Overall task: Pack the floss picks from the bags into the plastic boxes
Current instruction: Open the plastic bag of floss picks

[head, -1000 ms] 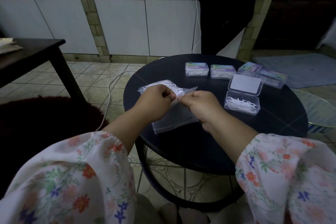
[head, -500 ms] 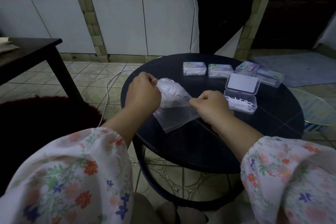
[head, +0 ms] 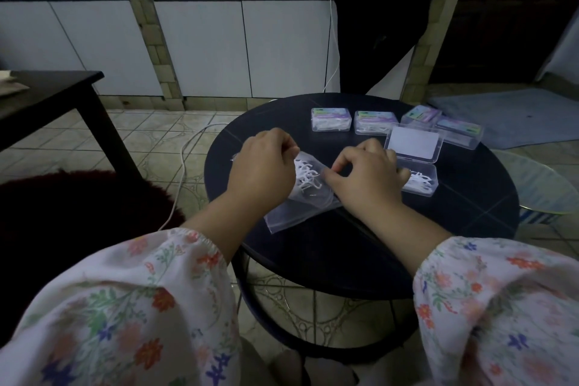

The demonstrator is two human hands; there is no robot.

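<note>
Table: round dark tabletop point(head: 360, 247), dim tiled room.
Bag: clear plastic zip bag of white floss picks point(head: 308, 194) on it.
Box: open clear plastic box point(head: 421, 180), just right.
Left hand point(head: 266, 171): fingers curled, pinching bag.
Right hand point(head: 366, 175): pinching bag mouth.
Tip: pull mouth wide, tilt toward box.

On the desk point(head: 360, 247) the bag point(head: 300, 210) is lying at the centre, the open box point(head: 421, 180) is sitting to its right, and four closed boxes point(head: 331, 119) are standing behind them.
</note>
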